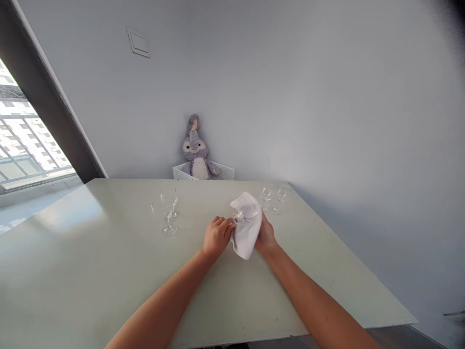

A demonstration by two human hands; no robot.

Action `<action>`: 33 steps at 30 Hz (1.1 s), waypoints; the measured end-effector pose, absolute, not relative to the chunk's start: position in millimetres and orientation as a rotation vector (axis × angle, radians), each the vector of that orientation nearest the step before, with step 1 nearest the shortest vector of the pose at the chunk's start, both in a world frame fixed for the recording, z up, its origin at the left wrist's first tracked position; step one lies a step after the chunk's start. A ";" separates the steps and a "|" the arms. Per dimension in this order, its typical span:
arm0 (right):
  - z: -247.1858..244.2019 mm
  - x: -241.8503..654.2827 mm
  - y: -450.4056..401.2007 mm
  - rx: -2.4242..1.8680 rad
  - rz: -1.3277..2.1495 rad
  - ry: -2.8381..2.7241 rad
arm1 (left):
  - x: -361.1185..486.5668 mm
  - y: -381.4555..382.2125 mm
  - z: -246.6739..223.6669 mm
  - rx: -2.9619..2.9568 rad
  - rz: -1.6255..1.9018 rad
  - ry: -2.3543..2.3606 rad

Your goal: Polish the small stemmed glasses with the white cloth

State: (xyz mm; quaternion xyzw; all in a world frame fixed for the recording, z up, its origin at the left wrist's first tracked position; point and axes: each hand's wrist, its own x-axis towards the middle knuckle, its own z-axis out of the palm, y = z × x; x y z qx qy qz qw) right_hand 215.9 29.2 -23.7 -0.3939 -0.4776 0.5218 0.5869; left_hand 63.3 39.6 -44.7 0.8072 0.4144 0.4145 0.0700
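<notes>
My left hand (218, 236) is closed, its fingers pinching the stem end of a wine glass (247, 214) that lies tilted over a white cloth (244, 241). From behind and to the right, my right hand (266, 233) grips the cloth around the glass's bowl; most of its fingers are hidden by the fabric. Both hands are above the table's middle. To the left stand two clear stemmed glasses, a nearer one (169, 229) and one behind it (176, 214). Two more glasses, one on the left (266, 195) and one on the right (281, 196), stand beyond my right hand.
The pale table (109, 271) reaches back toward the wall, with its right edge running diagonally. Behind its far edge, a purple plush toy (199, 167) sits in a white perforated basket (225, 172). A window (29, 131) is at left.
</notes>
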 end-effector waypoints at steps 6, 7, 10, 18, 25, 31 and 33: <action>-41.9 176.8 7.4 -0.896 1.200 -1.082 | 81.2 24.6 -42.8 2.191 1.381 1.414; -45.7 176.4 7.4 -0.918 1.142 -1.110 | 80.3 23.2 -41.0 2.275 1.348 1.426; -51.8 184.0 13.3 -1.073 0.990 -1.104 | 74.7 21.6 -34.6 2.482 1.243 1.372; -36.0 208.0 16.2 -1.368 0.691 -1.515 | 69.0 31.7 -23.6 1.590 1.256 0.883; -36.6 215.2 22.1 -1.400 0.372 -1.742 | 65.1 34.4 -14.5 1.112 1.404 0.728; -53.0 208.6 29.1 -1.240 0.914 -1.636 | 65.8 34.6 -14.8 0.966 1.588 0.677; -58.7 201.8 26.5 -1.314 0.871 -1.691 | 66.0 34.3 -16.5 0.995 1.623 0.674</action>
